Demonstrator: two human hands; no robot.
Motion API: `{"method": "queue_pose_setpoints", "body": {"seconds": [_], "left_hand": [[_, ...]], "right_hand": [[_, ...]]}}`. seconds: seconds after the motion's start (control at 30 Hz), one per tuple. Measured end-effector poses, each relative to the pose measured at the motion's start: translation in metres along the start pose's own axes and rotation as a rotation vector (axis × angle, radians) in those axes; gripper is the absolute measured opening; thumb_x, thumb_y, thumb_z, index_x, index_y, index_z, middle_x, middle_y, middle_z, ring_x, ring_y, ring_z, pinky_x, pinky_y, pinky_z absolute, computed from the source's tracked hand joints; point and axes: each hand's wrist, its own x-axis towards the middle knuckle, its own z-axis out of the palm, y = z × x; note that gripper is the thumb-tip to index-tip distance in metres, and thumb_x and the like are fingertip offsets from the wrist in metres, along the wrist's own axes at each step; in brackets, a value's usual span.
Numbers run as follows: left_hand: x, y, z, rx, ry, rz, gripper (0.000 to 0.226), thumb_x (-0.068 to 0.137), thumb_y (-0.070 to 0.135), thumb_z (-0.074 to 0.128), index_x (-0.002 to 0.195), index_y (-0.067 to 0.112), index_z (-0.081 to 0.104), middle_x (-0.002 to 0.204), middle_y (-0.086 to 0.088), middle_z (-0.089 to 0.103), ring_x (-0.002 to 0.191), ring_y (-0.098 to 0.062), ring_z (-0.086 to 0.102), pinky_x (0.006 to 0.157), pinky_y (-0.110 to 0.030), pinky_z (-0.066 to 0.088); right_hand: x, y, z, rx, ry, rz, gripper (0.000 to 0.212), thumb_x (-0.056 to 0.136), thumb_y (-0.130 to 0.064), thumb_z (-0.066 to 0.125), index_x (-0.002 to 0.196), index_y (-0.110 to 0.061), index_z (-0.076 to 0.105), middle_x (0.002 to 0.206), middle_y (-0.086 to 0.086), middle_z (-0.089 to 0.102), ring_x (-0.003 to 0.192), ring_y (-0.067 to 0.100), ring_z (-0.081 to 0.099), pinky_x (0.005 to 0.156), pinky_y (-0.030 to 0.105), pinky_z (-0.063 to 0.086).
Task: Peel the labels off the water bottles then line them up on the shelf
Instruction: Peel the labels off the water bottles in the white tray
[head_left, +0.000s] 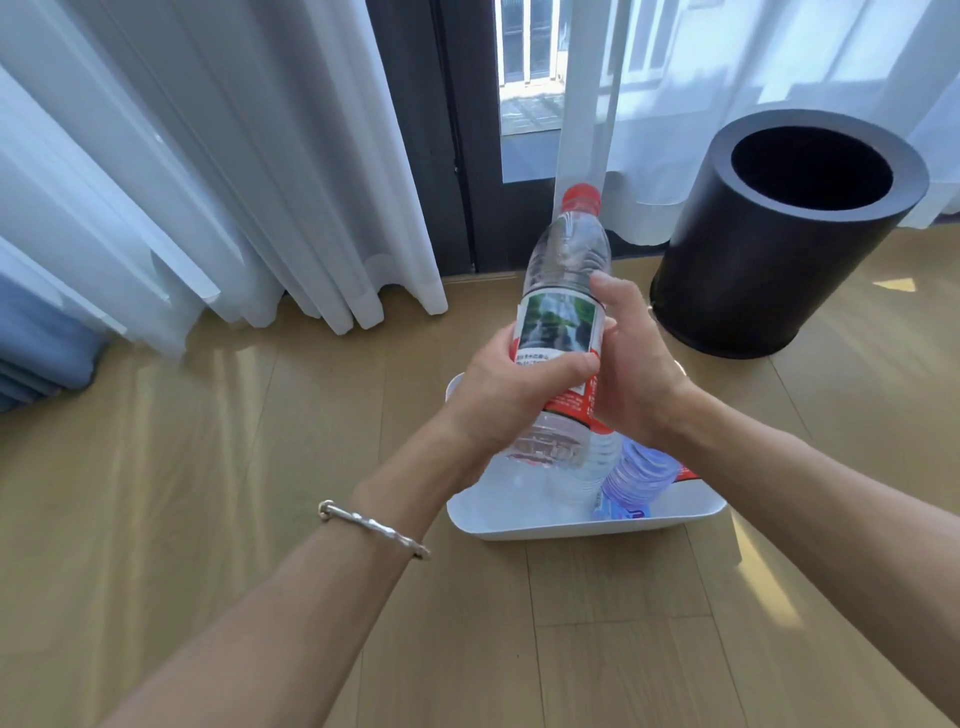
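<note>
While both forearms reach forward from the bottom edge, one silver bracelet (374, 527) sits on the left wrist. Beyond it one white tub (571, 530) stands on the wooden floor (208, 467), and one bluish bottle (641, 473) lies inside it; a red scrap at the tub's right rim is too hidden to name. Above the tub, tilted with its red cap (581, 197) pointing away, is the one clear bottle (569, 260) in hand, its label (558, 325) showing a waterfall picture. The left hand (511, 395) has its grip wrapped round the labelled middle, thumb across the label's lower part. The right hand (636, 374) curls its grip on the bottle's right side, thumb on the clear plastic just above the label. Bare planks lie open left of the tub. Farther right stands one black round bin (779, 260), open-topped, near the tub but apart. White curtains (234, 156) hang to the floor along the far wall, parted around a dark-framed glass door (524, 78).
</note>
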Motion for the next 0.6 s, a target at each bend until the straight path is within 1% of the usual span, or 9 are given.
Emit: {"method": "queue_pose_setpoints", "body": {"seconds": [0.03,0.1,0.17,0.23,0.27,0.33,0.43,0.53,0.6], "left_hand": [[0.0,-0.001,0.001,0.085,0.066,0.039,0.044,0.076,0.025,0.078,0.114,0.019,0.055,0.091,0.0,0.069,0.07,-0.01,0.07,0.066,-0.028,0.059],[0.0,-0.005,0.002,0.296,0.224,0.117,0.053,0.075,0.033,0.079,0.119,0.027,0.05,0.092,0.01,0.066,0.073,-0.003,0.067,0.065,-0.023,0.059],[-0.001,-0.009,0.004,0.444,0.343,0.161,0.071,0.071,0.047,0.076,0.131,0.032,0.042,0.097,0.013,0.064,0.08,-0.003,0.066,0.071,-0.029,0.06],[-0.001,-0.011,0.005,0.561,0.394,0.19,0.086,0.071,0.06,0.068,0.143,0.033,0.029,0.107,0.01,0.062,0.093,-0.011,0.064,0.079,-0.038,0.058],[-0.002,-0.011,0.004,0.623,0.395,0.204,0.089,0.075,0.063,0.063,0.147,0.033,0.021,0.112,0.006,0.06,0.098,-0.015,0.062,0.082,-0.04,0.056],[-0.004,-0.01,0.003,0.723,0.376,0.251,0.082,0.085,0.063,0.052,0.152,0.031,0.014,0.114,0.001,0.058,0.1,-0.017,0.06,0.085,-0.041,0.054],[-0.004,-0.007,0.004,0.734,0.371,0.298,0.074,0.089,0.067,0.034,0.151,0.03,0.018,0.112,0.001,0.059,0.096,-0.016,0.062,0.081,-0.043,0.055],[0.005,-0.009,0.004,0.692,0.384,0.253,0.079,0.086,0.074,0.027,0.148,0.026,0.026,0.113,0.0,0.059,0.101,-0.019,0.061,0.084,-0.045,0.054],[0.006,-0.01,0.004,0.689,0.395,0.259,0.082,0.082,0.08,0.022,0.141,0.024,0.036,0.109,0.0,0.061,0.099,-0.021,0.062,0.082,-0.048,0.054]], "right_hand": [[0.002,0.001,0.001,-0.04,0.039,-0.011,0.066,0.091,-0.054,0.037,0.123,-0.001,0.057,0.104,0.018,0.066,0.093,0.03,0.066,0.08,0.037,0.056],[0.005,0.0,0.006,-0.095,0.081,-0.022,0.062,0.092,-0.054,0.044,0.125,-0.003,0.058,0.109,0.019,0.069,0.096,0.031,0.068,0.083,0.039,0.056],[0.006,-0.001,0.014,-0.106,0.102,-0.041,0.056,0.092,-0.051,0.05,0.123,-0.005,0.058,0.109,0.019,0.07,0.092,0.03,0.07,0.081,0.039,0.058],[0.008,-0.002,0.019,-0.12,0.107,-0.094,0.052,0.091,-0.048,0.056,0.121,-0.005,0.056,0.102,0.017,0.07,0.086,0.028,0.07,0.076,0.036,0.059],[0.008,-0.003,0.02,-0.127,0.097,-0.111,0.05,0.089,-0.047,0.058,0.118,-0.006,0.056,0.099,0.015,0.069,0.084,0.028,0.07,0.075,0.036,0.059],[0.007,-0.005,0.018,-0.093,0.079,-0.108,0.048,0.085,-0.047,0.062,0.113,-0.009,0.059,0.096,0.013,0.069,0.085,0.027,0.069,0.08,0.038,0.059],[0.004,-0.004,0.013,0.009,0.068,-0.107,0.051,0.082,-0.045,0.064,0.116,-0.007,0.06,0.098,0.013,0.068,0.089,0.028,0.068,0.085,0.04,0.057],[0.004,0.004,0.014,-0.006,0.06,-0.206,0.029,0.085,-0.038,0.068,0.099,-0.012,0.064,0.088,0.011,0.067,0.083,0.027,0.067,0.081,0.041,0.057],[0.004,0.006,0.016,-0.023,0.103,-0.245,0.038,0.077,-0.039,0.073,0.101,-0.011,0.063,0.087,0.011,0.067,0.082,0.028,0.067,0.08,0.042,0.055]]}}
